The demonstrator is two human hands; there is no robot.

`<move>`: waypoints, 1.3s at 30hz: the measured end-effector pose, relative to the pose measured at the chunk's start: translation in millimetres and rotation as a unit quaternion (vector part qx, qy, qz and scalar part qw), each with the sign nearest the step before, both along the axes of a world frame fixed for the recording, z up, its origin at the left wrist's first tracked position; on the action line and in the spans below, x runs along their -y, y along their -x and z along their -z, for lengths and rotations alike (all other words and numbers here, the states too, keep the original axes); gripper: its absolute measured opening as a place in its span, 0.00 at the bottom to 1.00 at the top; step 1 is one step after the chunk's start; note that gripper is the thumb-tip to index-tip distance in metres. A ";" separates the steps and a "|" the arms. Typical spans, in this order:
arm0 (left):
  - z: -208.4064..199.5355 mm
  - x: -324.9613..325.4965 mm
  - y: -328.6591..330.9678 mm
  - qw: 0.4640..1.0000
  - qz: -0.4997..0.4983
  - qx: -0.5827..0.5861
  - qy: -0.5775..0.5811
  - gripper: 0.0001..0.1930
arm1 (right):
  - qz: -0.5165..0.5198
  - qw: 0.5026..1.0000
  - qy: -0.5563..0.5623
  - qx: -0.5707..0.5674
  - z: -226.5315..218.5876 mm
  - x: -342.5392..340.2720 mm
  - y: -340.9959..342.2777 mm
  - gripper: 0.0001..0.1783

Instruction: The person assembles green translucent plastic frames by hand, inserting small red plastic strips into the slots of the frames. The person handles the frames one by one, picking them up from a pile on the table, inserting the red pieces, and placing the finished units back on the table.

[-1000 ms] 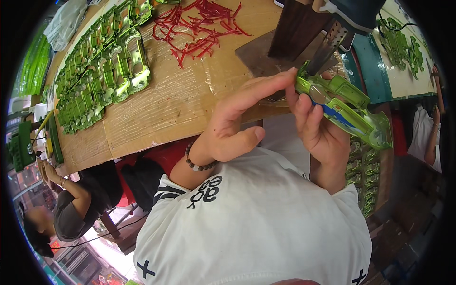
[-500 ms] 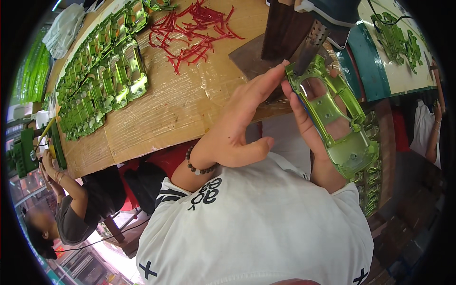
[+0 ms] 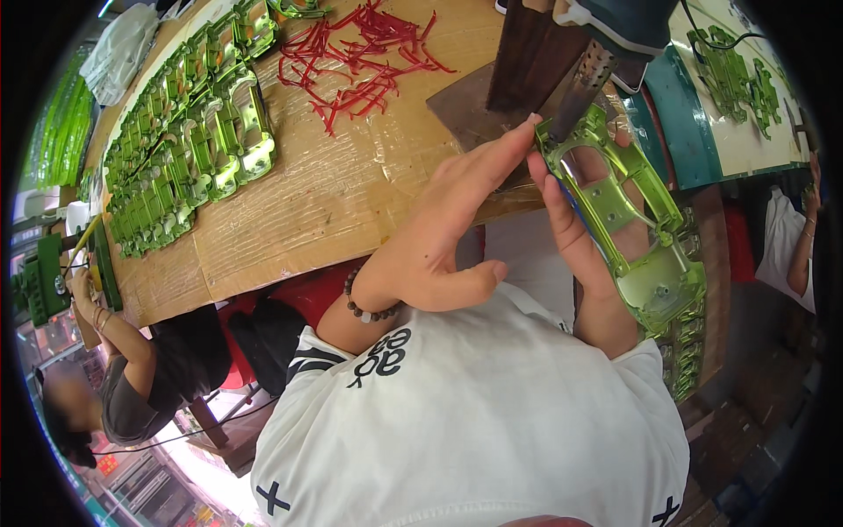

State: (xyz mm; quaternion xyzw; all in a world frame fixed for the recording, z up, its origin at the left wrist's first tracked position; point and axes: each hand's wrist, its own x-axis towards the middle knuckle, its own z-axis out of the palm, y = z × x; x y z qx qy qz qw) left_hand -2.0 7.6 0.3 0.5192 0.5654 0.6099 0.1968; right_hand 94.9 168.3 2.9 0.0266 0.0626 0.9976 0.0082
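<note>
Beside the table's (image 3: 290, 206) left front corner, a co-worker's hand (image 3: 83, 290) is at a green device (image 3: 39, 279). Rows of green molded frames (image 3: 206, 145) cover the table's left end; red strips (image 3: 382, 31) lie scattered toward its far edge. Over the front edge, the left grip (image 3: 430, 233) is spread, fingers straight and thumb apart; its fingertips are at a green car-shaped shell (image 3: 606, 202), though whether they touch cannot be told. A brown post (image 3: 524, 61) stands farther back. The right grip (image 3: 581, 250) holds the shell from beneath, tilted near the front edge's right end, its lower part past the table. A tool's (image 3: 619, 25) dark nozzle (image 3: 580, 92) points down at the shell's upper end.
</note>
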 end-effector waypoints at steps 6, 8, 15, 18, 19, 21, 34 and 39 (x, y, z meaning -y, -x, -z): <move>0.6 -0.8 1.0 1.000 -0.001 -0.020 0.001 0.46 | 0.006 1.000 -0.005 -0.014 3.6 -2.3 0.2 0.27; -0.1 -0.3 1.5 1.000 -0.001 -0.026 0.007 0.46 | -0.007 0.998 -0.020 0.067 -6.9 -3.3 2.1 0.26; -2.2 -2.5 2.4 0.999 0.001 -0.052 0.015 0.47 | -0.025 0.998 -0.003 0.059 -5.2 -6.6 3.2 0.26; -6.8 -2.6 0.8 1.000 -0.009 -0.016 0.005 0.43 | 0.022 0.999 -0.024 0.044 -1.5 -2.6 -0.4 0.25; -4.9 -3.5 -1.9 0.999 -0.022 0.027 -0.017 0.41 | 0.028 0.999 -0.028 0.018 4.2 -3.4 -2.5 0.24; 0.7 -3.7 -4.2 0.988 -0.062 0.121 -0.077 0.36 | 0.042 0.998 -0.039 -0.034 16.0 -7.9 -7.4 0.23; 9.3 2.9 -0.4 0.894 -0.115 0.343 -0.266 0.26 | 0.206 0.921 -0.276 0.181 -25.4 -163.1 -24.1 0.28; 10.2 4.6 -0.2 0.906 -0.139 0.317 -0.243 0.27 | 0.180 0.596 -0.722 0.302 -24.5 -240.0 16.8 0.20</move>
